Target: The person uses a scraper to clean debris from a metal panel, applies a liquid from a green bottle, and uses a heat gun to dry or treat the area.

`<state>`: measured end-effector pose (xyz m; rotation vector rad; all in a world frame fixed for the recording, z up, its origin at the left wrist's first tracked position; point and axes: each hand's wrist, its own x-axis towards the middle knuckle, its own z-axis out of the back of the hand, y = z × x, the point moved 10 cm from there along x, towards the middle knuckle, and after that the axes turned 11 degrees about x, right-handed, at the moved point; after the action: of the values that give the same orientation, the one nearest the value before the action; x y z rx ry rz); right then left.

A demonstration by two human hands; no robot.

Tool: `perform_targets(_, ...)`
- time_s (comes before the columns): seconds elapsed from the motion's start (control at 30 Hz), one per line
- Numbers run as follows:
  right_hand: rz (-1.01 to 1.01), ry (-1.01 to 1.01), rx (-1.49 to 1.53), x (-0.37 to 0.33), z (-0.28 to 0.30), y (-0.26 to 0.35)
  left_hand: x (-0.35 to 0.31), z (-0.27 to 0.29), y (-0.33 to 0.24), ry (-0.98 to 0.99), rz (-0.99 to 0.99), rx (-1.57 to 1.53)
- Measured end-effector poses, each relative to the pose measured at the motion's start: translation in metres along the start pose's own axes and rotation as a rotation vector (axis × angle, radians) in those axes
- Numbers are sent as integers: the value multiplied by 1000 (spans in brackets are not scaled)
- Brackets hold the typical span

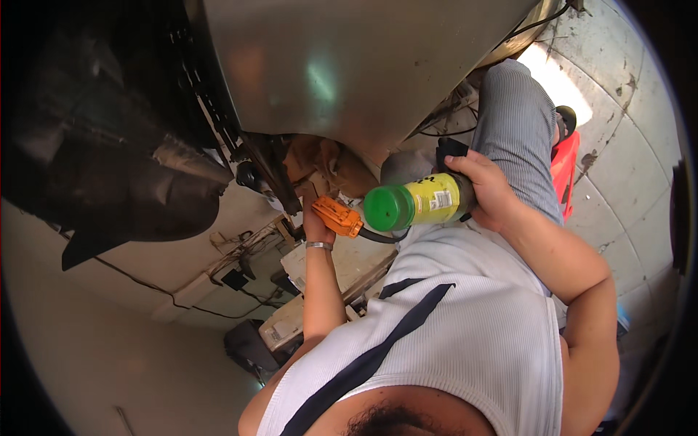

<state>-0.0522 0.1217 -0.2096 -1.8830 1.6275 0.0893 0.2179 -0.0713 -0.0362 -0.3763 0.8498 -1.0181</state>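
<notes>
My right hand (491,190) is wrapped round a bottle (435,201) with a green cap and a yellow label. The bottle lies nearly sideways in front of my lap, its cap toward the left. A small black piece (452,149) sticks up by my right thumb; I cannot tell what it is. My left hand (313,220) reaches forward and closes on an orange plastic connector (337,216). Most of the left fingers are hidden. From the connector's right end a black cable (382,237) runs toward the bottle and passes behind it.
A large grey metal panel (349,65) hangs over the far side. Left of it is a dark curved shell (138,174). Brown crumpled material (320,163) lies below the panel. Loose wires (182,307) run along the left wall. Something red (565,171) lies on the tiled floor (618,160).
</notes>
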Motion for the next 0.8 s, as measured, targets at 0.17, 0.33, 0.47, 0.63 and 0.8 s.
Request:
perform_targets(0.17, -37, 48, 31, -1, -6, 0, 14, 36, 46, -100, 105, -9)
perform_targets(0.33, -40, 35, 48, 1, -7, 3, 5, 21, 50, 5, 182, -20)
perform_targets(0.47, -50, 69, 45, 2, -9, 2, 5, 13, 50, 9, 252, 78)
perform_targets(0.63, -48, 65, 63, 3, -9, 1, 9, 10, 54, 22, 302, 62)
perform_targets(0.8, -55, 60, 35, 6, -8, 0, 16, 9, 64, 84, 349, -33)
